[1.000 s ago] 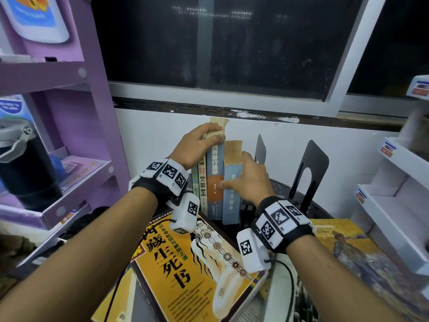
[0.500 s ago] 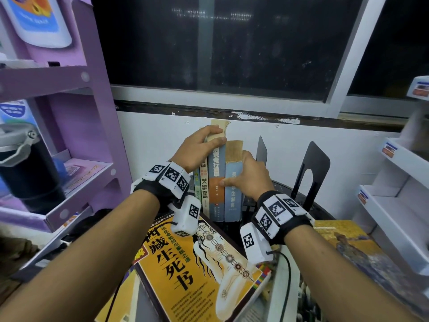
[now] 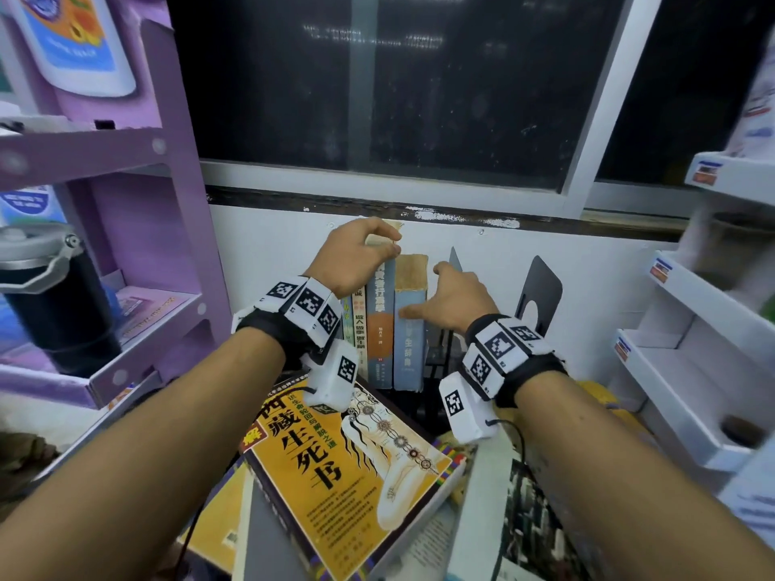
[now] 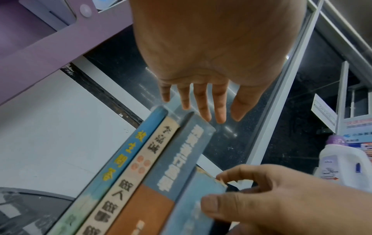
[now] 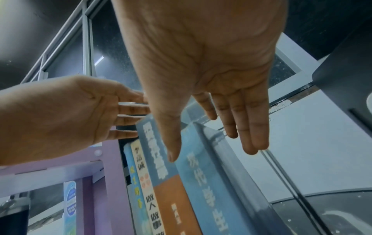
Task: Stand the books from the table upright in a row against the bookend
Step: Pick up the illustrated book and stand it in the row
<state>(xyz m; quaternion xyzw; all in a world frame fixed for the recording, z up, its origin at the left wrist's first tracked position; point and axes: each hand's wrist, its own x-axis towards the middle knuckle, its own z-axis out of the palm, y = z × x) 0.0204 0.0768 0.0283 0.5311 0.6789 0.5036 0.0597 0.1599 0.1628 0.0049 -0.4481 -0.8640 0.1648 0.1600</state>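
Several books stand upright in a row: a thin blue-green one (image 3: 347, 316), a cream-spined one (image 3: 359, 337), a tall grey-and-orange one (image 3: 379, 325) and a light blue one (image 3: 409, 354). My left hand (image 3: 377, 245) reaches over the tall book's top with straight fingers (image 4: 201, 109). My right hand (image 3: 436, 291) straddles the light blue book (image 5: 203, 179), with its thumb (image 5: 173, 151) on the spine and straight fingers (image 5: 251, 139) at the right cover. Two black bookends (image 3: 455, 262) (image 3: 543, 287) stand to the right. A yellow book (image 3: 335, 463) lies flat in front.
More books and magazines (image 3: 545, 517) lie under and beside the yellow one. A purple shelf unit (image 3: 126, 161) with a black flask (image 3: 50, 304) stands left. White shelves (image 3: 692, 350) stand right. The wall and dark window (image 3: 419, 98) are close behind the row.
My right hand has loosened on the light blue book, with its fingers now lifted and spread. My left hand's fingers have straightened over the tall book's top.
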